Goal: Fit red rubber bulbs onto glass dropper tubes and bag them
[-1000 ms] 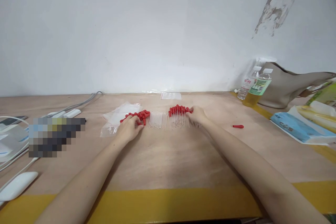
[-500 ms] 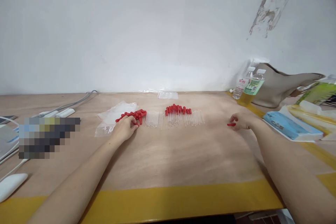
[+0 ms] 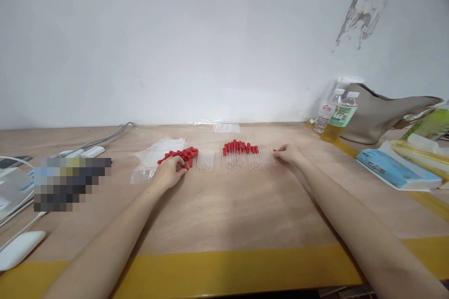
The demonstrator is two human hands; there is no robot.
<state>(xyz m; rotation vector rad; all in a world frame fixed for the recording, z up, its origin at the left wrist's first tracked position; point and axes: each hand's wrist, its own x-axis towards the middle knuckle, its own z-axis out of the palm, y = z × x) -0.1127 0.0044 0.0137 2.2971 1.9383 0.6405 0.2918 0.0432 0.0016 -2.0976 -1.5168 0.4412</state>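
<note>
My left hand (image 3: 171, 172) rests at the near edge of a pile of red rubber bulbs (image 3: 180, 153), its fingertips closed on one of them. My right hand (image 3: 290, 153) is at the right end of the row of clear thin tubes (image 3: 264, 159), pinching a red rubber bulb (image 3: 275, 151) that shows only in part. In the middle lie several droppers (image 3: 239, 147), clear tubes with red bulbs on their far ends. Bare clear tubes (image 3: 207, 160) lie side by side between the pile and the droppers.
Clear plastic bags (image 3: 147, 168) lie under and behind the pile. A small bag (image 3: 226, 128) is by the wall. At right stand two bottles (image 3: 342, 119), a grey bag (image 3: 368, 117) and a blue tissue pack (image 3: 396, 168). Cables (image 3: 105, 139) and a white mouse (image 3: 23, 247) are at left.
My right hand has moved left with the red bulb, from the table's right side to the tubes' right end. My left hand has stayed at the pile. The view has shifted slightly.
</note>
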